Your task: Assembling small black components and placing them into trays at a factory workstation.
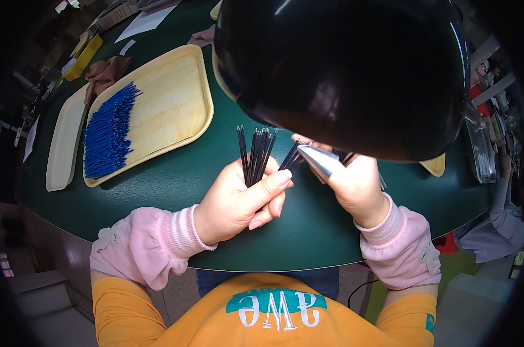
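Note:
My left hand (236,199) is closed round a bundle of thin black wires (257,159), which stand up from the fist with pale, shiny tips. Close beside it, my right hand (357,185) is closed too, with a smooth silver tapered piece (320,162) pointing toward the left hand. Whether this is a tool or a cover on the thumb, I cannot tell. More black wires (291,155) slant between the two hands, by the silver point. Dark strands also show behind the right hand. A large glossy black shade (343,75) hides part of its fingers.
On the green table (175,231), a cream tray (175,98) holds a heap of blue wires (108,133). A narrower tray (65,144), a brown cloth (107,75) and a yellow bin (83,58) lie further left. At right stands a clear container (480,147).

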Demonstrator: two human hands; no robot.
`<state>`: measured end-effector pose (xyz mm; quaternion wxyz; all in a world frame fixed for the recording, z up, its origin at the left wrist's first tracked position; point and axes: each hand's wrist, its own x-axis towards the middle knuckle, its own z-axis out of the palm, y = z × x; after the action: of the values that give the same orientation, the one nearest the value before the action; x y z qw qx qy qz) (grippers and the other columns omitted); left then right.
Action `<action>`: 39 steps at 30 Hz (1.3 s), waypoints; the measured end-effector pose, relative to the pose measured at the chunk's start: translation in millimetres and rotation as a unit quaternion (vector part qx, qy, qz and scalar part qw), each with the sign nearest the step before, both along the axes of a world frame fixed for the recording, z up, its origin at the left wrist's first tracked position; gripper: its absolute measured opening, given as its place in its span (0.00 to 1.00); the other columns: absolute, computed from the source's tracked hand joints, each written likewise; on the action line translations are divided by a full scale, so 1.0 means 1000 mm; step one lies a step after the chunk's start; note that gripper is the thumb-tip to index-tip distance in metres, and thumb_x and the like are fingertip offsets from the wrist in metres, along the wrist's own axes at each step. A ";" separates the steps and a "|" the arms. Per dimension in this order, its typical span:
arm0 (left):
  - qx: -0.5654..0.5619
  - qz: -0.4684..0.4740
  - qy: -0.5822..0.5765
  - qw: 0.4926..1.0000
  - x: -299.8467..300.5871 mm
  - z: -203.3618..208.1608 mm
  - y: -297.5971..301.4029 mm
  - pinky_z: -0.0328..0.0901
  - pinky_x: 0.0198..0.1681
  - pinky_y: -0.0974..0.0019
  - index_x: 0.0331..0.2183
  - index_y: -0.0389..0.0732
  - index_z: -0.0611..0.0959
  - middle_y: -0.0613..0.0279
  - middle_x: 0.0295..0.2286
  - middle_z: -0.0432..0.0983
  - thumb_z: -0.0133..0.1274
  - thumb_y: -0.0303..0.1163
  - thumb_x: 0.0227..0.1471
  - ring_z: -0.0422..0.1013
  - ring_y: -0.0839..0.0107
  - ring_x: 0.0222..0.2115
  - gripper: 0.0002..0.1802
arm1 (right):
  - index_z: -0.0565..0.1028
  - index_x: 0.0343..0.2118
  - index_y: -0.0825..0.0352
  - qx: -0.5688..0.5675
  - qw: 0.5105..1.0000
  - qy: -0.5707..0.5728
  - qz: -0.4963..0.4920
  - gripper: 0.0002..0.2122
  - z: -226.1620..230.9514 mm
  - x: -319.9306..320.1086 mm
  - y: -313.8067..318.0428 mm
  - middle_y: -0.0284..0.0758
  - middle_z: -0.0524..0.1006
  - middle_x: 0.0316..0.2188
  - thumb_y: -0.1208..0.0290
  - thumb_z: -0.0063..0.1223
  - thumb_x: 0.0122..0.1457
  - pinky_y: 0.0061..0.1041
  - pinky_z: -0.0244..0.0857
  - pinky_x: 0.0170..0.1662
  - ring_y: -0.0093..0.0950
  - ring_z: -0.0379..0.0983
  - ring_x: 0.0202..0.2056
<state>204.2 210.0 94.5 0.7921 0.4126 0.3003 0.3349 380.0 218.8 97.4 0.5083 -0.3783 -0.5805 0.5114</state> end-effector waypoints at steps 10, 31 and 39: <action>0.005 -0.014 0.000 1.000 -0.001 0.000 0.001 0.51 0.09 0.81 0.25 0.35 0.68 0.62 0.12 0.65 0.41 0.31 0.51 0.56 0.83 0.06 0.09 | 0.69 0.31 0.74 0.017 0.999 -0.003 0.027 0.07 0.001 0.002 -0.001 0.35 0.73 0.24 0.80 0.42 0.48 0.14 0.61 0.31 0.18 0.68 0.26; -0.106 -0.104 -0.137 0.979 -0.006 -0.009 0.002 0.50 0.09 0.82 0.27 0.37 0.69 0.62 0.13 0.65 0.38 0.38 0.52 0.54 0.83 0.07 0.13 | 0.70 0.26 0.73 -0.100 0.970 0.144 0.166 0.09 -0.002 0.008 0.004 0.32 0.69 0.16 0.75 0.36 0.52 0.10 0.48 0.17 0.13 0.59 0.15; -0.023 -0.055 -0.057 0.997 -0.002 -0.004 0.002 0.50 0.09 0.82 0.26 0.37 0.68 0.63 0.13 0.65 0.41 0.36 0.51 0.54 0.84 0.07 0.11 | 0.71 0.28 0.71 -0.038 0.990 0.019 0.138 0.05 -0.002 0.000 0.004 0.30 0.70 0.20 0.76 0.49 0.49 0.10 0.57 0.24 0.13 0.64 0.22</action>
<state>202.5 211.8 90.4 0.8344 0.3902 0.2392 0.3070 379.9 222.4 95.6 0.4291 -0.3040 -0.5975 0.6054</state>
